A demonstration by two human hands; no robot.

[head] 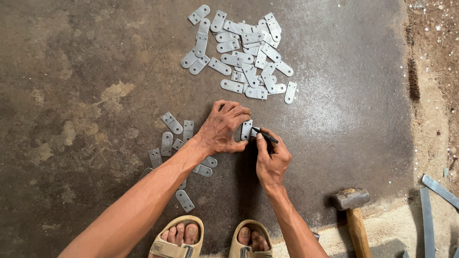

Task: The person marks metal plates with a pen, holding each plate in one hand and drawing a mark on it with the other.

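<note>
Grey metal plate (246,129) stands upright mid-frame, left hand (221,129) fingers pinching it; right hand (271,160) grips a dark punch (265,135); bare floor (358,105) right.

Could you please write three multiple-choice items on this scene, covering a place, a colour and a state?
1. Where does the hammer lie?
A. By the person's right forearm
B. On the big pile of plates
C. Under the left hand

2. What colour are the metal plates?
A. Red
B. Grey
C. Green

3. What is the left hand doing?
A. Resting flat and empty
B. Gripping the hammer
C. Steadying one plate on the floor

Answers: 1 A, it lies at lower right, beside that forearm. 2 B, all look dull grey. 3 C, its fingers curl around one plate while the right hand holds a thin dark tool to it.
</note>
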